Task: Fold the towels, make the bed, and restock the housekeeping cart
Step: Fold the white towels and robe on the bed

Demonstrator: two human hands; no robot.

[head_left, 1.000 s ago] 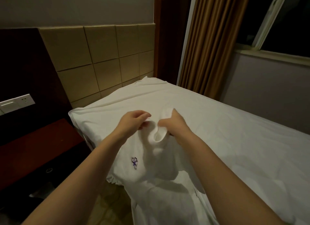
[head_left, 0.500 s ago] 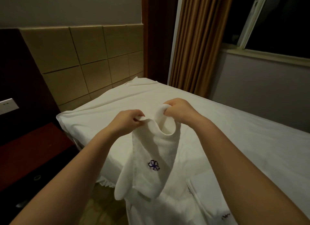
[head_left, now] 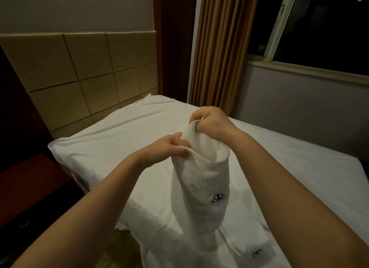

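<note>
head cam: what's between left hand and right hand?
Only the white towel: its top edge runs from the left hand to the right hand, both pinching it, the rest hanging over the bed. Head view.

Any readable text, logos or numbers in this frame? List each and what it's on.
No legible words or numbers.
Dark embroidered emblem on the white terry towel gripped by left hand and right hand: knot-like mark, no letters readable.
Dark stitched mark on the flat white cloth on the bed: too blurred to read.
</note>
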